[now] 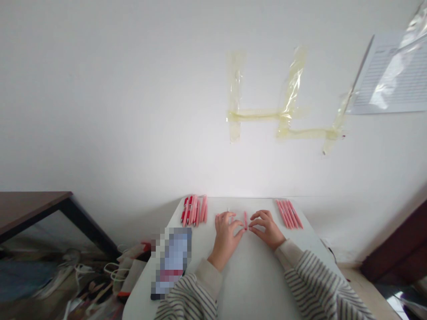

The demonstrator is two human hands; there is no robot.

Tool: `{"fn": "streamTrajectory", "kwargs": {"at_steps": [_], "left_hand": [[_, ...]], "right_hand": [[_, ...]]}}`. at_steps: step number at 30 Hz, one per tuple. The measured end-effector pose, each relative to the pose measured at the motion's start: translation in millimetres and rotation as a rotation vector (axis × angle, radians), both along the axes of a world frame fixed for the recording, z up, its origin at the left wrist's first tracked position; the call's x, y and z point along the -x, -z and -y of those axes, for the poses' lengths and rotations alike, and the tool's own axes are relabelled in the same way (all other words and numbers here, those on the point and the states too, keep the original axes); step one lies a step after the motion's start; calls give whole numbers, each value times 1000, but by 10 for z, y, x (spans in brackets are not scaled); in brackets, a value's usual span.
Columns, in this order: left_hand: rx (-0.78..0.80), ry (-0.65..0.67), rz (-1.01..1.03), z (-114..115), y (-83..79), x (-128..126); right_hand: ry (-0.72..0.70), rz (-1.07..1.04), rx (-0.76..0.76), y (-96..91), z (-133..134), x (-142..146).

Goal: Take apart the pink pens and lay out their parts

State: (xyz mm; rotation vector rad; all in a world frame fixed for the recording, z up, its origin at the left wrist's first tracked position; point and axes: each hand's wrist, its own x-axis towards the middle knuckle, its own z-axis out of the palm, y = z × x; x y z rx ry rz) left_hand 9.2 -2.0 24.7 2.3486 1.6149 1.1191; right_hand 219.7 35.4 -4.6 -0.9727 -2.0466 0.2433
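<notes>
A pink pen (245, 217) points away from me on the white table, between my two hands. My left hand (226, 235) has its thumb and index fingertips at the near end of this pen, seemingly pinching it. On the pen's right side, my right hand (267, 230) is curved, with thumb and fingers apart and nothing visible in them. Its fingertips come close to the pen; a light contact cannot be ruled out. Behind the left fingers, a thin whitish piece (228, 209) is partly hidden.
Pink and red pens (194, 211) lie grouped at the table's back left. Several pink pens (288, 214) lie side by side at the back right. A blurred-out phone-like object (175, 253) rests on the left of the white table (256, 284). The wall (150, 111) borders its far edge.
</notes>
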Motion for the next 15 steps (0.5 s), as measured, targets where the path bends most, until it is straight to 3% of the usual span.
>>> {"fn": "streamTrajectory", "kwargs": {"at_steps": [15], "left_hand": [[17, 7, -3, -5, 0, 1]], "right_hand": [[-20, 23, 16, -21, 33, 28]]}}
